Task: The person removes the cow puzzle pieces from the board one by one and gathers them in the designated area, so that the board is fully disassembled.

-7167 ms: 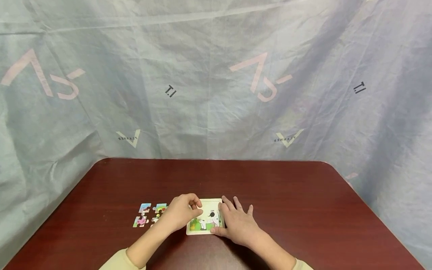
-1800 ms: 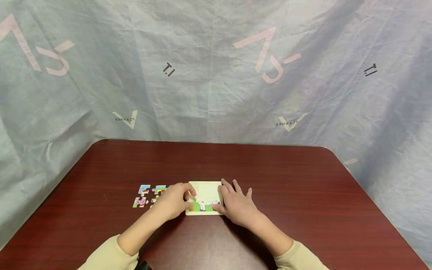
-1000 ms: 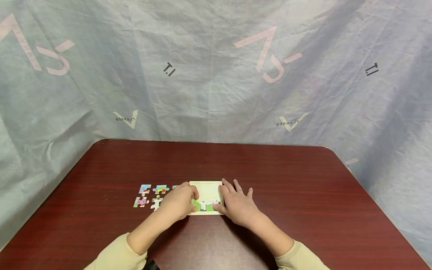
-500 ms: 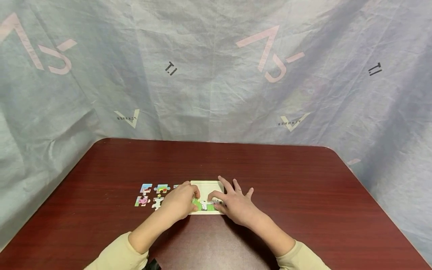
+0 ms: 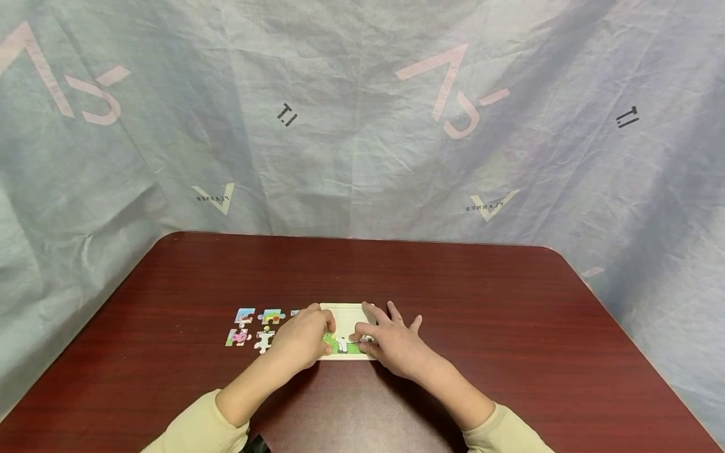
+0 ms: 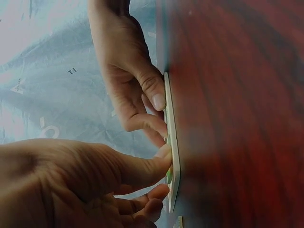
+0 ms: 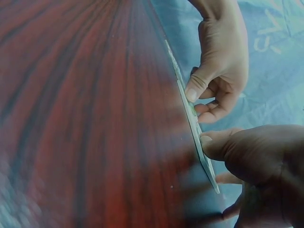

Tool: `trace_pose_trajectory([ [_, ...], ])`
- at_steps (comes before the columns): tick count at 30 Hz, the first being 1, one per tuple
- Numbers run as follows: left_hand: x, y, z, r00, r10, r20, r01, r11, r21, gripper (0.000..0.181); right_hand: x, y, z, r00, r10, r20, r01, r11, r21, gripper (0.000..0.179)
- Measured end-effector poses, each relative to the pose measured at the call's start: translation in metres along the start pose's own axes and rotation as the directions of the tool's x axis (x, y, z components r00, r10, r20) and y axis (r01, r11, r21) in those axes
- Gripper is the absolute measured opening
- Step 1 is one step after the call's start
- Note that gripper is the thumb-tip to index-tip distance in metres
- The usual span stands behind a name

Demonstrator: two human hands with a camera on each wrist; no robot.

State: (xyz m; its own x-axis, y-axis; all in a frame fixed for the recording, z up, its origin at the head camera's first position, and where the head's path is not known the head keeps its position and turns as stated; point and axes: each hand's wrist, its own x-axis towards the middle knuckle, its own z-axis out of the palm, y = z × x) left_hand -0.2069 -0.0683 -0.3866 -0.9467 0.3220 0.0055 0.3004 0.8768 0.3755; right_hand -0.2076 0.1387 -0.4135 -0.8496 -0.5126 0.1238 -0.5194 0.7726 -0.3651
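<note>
A square pale puzzle tray (image 5: 345, 316) lies on the table, its lower row filled with green-and-white jigsaw pieces (image 5: 342, 345) and its upper part bare. My left hand (image 5: 301, 337) is at the tray's left side, thumb and index finger curled about the lower-left piece; its contact is partly hidden. In the left wrist view the left thumb (image 6: 161, 159) meets the tray's near side. My right hand (image 5: 398, 344) holds the tray's right side with its thumb near the front edge. Its index finger bends onto the lower row, and the other fingers spread out to the right.
Several loose jigsaw pieces (image 5: 272, 316) lie left of the tray, one partly hidden behind the left hand. The dark red table (image 5: 481, 302) extends around them. A grey printed curtain (image 5: 351, 126) hangs behind the table's far edge.
Since the oldest frame, the cow's upper part has gone from the tray, leaving the lower row. The left hand has settled at the left side. The right index finger has bent inward onto the pieces.
</note>
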Motion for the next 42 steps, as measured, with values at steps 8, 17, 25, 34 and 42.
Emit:
trace_pose_trajectory([
  [8,-0.002,-0.001,0.001,1.000,0.012,-0.025,-0.013,1.000,-0.019,0.031,0.001,0.001,0.001,1.000,0.002,-0.001,-0.002,1.000,0.004,0.007],
  [17,-0.003,-0.005,-0.002,1.000,0.000,-0.026,-0.004,0.992,-0.125,0.029,0.001,0.001,0.002,1.000,-0.005,-0.013,0.005,1.000,-0.009,0.008],
  [25,-0.003,-0.013,-0.006,0.999,-0.016,-0.036,0.005,0.956,-0.294,0.017,0.001,0.000,0.000,1.000,0.002,0.001,-0.002,1.000,-0.011,0.007],
  [34,-0.010,-0.031,-0.016,0.997,-0.060,-0.039,0.042,0.931,-0.362,0.016,-0.001,0.000,-0.002,1.000,0.004,0.006,-0.004,1.000,0.004,0.007],
  [42,-0.022,-0.054,-0.026,0.996,-0.085,-0.040,0.065,0.929,-0.365,0.012,-0.001,-0.002,-0.003,1.000,-0.003,0.012,0.003,1.000,0.010,0.006],
])
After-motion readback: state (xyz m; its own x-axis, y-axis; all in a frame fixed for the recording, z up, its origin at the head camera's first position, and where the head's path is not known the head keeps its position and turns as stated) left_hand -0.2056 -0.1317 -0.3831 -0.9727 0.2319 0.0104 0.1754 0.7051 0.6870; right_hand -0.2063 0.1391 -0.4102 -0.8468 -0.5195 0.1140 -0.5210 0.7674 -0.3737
